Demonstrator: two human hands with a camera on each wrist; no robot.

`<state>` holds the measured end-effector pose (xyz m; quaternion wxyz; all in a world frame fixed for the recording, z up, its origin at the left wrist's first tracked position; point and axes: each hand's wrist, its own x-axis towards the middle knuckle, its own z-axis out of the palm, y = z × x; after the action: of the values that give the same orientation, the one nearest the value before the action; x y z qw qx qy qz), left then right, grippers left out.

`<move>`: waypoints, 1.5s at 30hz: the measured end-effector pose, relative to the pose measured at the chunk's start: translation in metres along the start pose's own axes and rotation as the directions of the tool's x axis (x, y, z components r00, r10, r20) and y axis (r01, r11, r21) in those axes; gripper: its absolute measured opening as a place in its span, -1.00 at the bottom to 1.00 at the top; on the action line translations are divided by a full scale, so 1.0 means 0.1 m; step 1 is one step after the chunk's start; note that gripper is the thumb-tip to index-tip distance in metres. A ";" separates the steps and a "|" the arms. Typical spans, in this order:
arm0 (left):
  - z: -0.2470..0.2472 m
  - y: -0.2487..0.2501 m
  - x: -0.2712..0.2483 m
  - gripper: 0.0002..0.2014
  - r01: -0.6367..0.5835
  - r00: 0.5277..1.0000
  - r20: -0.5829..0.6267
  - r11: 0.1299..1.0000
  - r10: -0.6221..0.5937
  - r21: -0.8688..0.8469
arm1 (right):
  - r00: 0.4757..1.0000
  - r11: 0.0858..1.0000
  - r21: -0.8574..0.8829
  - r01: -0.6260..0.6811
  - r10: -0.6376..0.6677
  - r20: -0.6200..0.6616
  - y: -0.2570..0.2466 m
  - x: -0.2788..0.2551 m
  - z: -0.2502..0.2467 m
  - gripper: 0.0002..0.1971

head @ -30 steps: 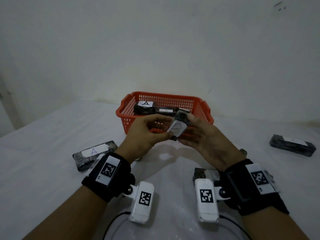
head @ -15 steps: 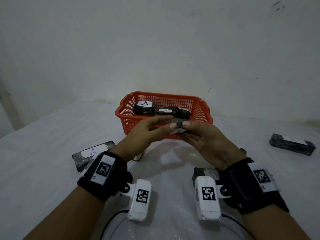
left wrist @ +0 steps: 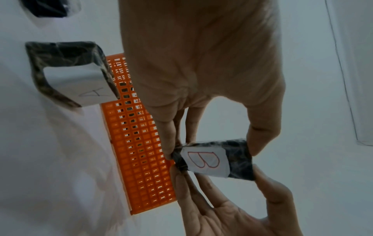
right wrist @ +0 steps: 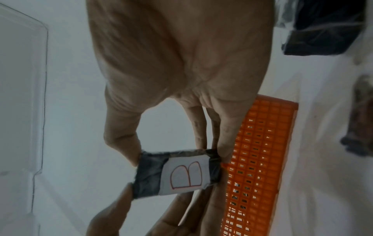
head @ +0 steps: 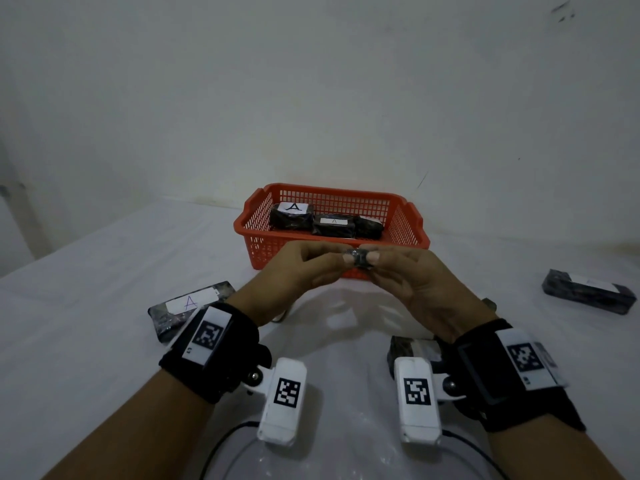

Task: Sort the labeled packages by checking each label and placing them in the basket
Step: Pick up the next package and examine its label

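Note:
Both hands hold one small black-wrapped package (head: 360, 258) just in front of the orange basket (head: 332, 189), above the table. My left hand (head: 346, 264) pinches its left end and my right hand (head: 374, 266) pinches its right end. Its white label with a red "B" (left wrist: 203, 161) faces down toward the wrists and also shows in the right wrist view on the package (right wrist: 181, 174). From the head view the label is hidden. In the basket lie three black packages; two show "A" labels (head: 292, 208) (head: 334, 221).
A black package labelled "A" (head: 187, 306) lies on the white table left of my left wrist. Another package (head: 588, 294) sits far right, and one (head: 412, 346) lies under my right wrist. The wall stands close behind the basket.
The package has been turned: its "B" label faced up toward the head camera, now it faces down. Both hands have risen slightly toward the basket's front wall.

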<state>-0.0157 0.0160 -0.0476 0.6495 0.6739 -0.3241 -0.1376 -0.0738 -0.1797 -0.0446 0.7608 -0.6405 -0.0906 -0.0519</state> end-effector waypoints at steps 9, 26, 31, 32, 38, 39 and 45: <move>-0.02 0.03 -0.02 -0.63 -0.059 0.998 0.005 0.998 0.059 0.037 | 0.999 0.990 -0.137 0.032 -0.030 0.013 -0.03 -0.03 -0.01 -0.61; -0.03 -0.07 0.04 -0.60 -0.203 0.945 -0.234 0.971 0.229 0.129 | 0.982 0.954 -0.288 0.084 -0.128 -0.138 0.02 -0.03 0.10 -0.56; -0.02 -0.04 0.01 -0.67 -0.303 0.928 -0.181 0.942 0.326 0.143 | 0.989 0.965 -0.254 -0.070 0.033 -0.145 -0.01 -0.01 0.11 -0.60; -0.01 -0.04 0.00 -0.67 -0.311 0.924 -0.178 0.936 0.339 0.167 | 0.992 0.968 -0.240 -0.073 0.045 -0.122 -0.02 -0.01 0.10 -0.69; -0.05 -0.01 -0.01 -0.36 -0.145 0.986 -0.058 0.978 0.155 0.147 | 0.995 0.986 -0.151 0.076 -0.084 -0.046 0.02 0.01 0.01 -0.58; -0.05 -0.01 -0.01 -0.42 -0.109 0.993 -0.030 0.980 0.116 0.164 | 0.995 0.984 -0.156 0.085 -0.091 -0.036 0.03 0.01 0.00 -0.55; -0.05 -0.04 0.00 -0.58 -0.087 0.996 -0.014 0.993 0.088 0.078 | 0.995 0.978 -0.188 0.088 -0.097 -0.037 0.03 0.03 -0.06 -0.62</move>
<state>-0.0117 0.0201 -0.0514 0.6311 0.6848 -0.3529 -0.0906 -0.0695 -0.1848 -0.0483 0.6962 -0.7026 -0.0976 -0.1100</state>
